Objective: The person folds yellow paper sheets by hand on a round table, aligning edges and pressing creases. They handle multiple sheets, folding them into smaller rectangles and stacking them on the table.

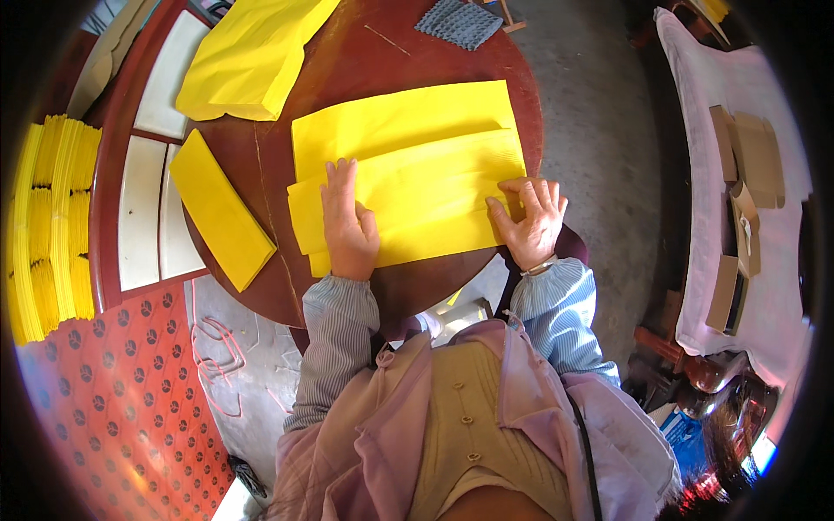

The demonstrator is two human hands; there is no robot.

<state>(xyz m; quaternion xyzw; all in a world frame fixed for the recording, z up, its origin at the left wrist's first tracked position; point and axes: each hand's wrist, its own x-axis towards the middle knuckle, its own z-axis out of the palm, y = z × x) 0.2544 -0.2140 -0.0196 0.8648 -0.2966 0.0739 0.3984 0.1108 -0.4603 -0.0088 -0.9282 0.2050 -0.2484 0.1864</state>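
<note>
- The yellow paper sheets (417, 178) lie flat in the middle of the round dark-red table (347, 61), right in front of the person. They are bright yellow, long and rectangular, and overlap in about 3 layers: 1 sheet further back, 1 folded band across the middle, 1 edge nearest the person.
- Soft creases run lengthwise across the sheets, and the near edges do not line up exactly.
- The left hand (347, 221) lies palm down on the left part of the sheets, fingers straight and close together, pressing the paper flat; it grips nothing.
- The right hand (532, 217) rests on the right end of the sheets, fingers spread a little and bent, fingertips on the paper near its right edge; whether it pinches a fold cannot be told.
- Both forearms wear striped blue-grey sleeves (334, 339), and a bracelet shows at the right wrist.
- To the left on the table lies a narrow folded yellow stack (220, 213), set at a slant, apart from the sheets.
- At the far left edge of the table sits a thicker yellow paper pile (252, 56).
- A small grey woven cloth (458, 22) lies at the table's far edge.
- Further left, beyond the table, stand bundled yellow papers (52, 226) above a red patterned mat (122, 399).
</note>
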